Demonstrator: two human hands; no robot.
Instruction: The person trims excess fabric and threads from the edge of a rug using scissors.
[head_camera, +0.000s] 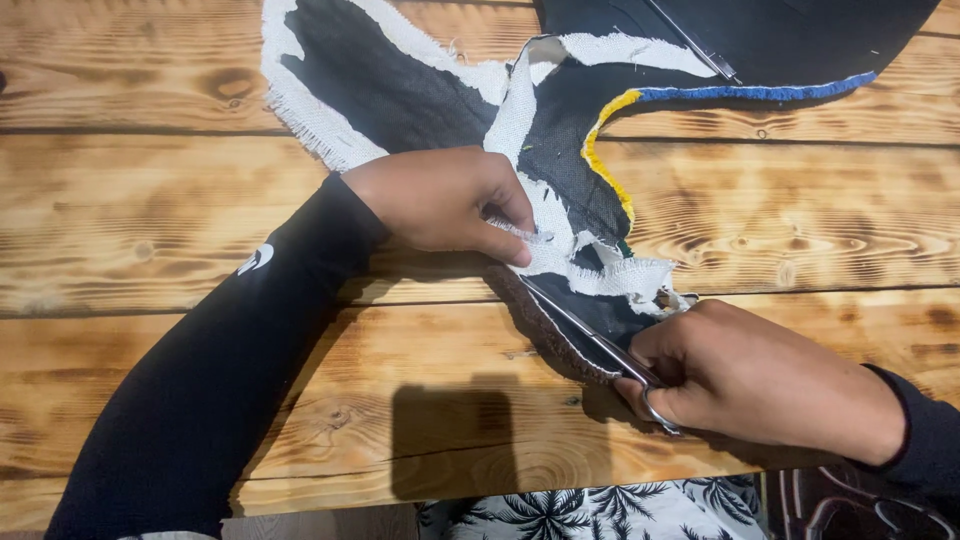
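A black fabric piece (400, 90) with a frayed white backing edge lies across the wooden table (150, 200). One edge carries yellow and blue tufted yarn (605, 150). My left hand (445, 200) presses down on the fabric and pinches a white strip (560, 245) near the middle. My right hand (760, 375) grips metal scissors (585, 335) by the handles. The blades point up-left, lying under the fabric edge beside my left fingertips.
A thin metal rod (695, 45) rests on the dark fabric at the top right. Below the table's near edge shows a palm-leaf patterned cloth (600, 510). A dark rectangular shadow (455, 440) falls on the planks in front.
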